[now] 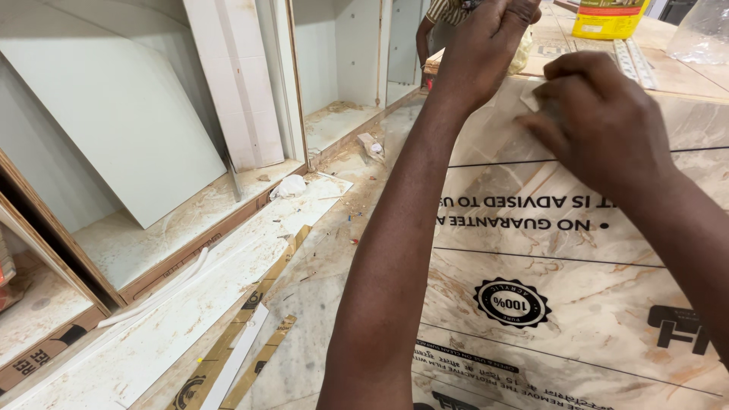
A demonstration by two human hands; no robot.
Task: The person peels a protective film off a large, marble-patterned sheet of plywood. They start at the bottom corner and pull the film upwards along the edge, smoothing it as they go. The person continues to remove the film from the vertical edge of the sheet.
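A large marble-patterned laminate sheet (pixel 554 250) with a printed protective film lies in front of me. My left hand (pixel 486 38) reaches over its far edge with fingers curled shut; what it grips is hidden. My right hand (pixel 600 121) presses on the sheet near the far edge, fingers pinched on a small pale piece (pixel 531 99), perhaps a peeled corner of film.
White cabinet carcasses (pixel 129 137) with leaning panels stand at left. Laminate strips (pixel 250 334) and scraps litter the floor. A yellow container (pixel 607 19) and a clear plastic bag (pixel 702 30) sit on the far surface. Another person (pixel 437 26) stands at the back.
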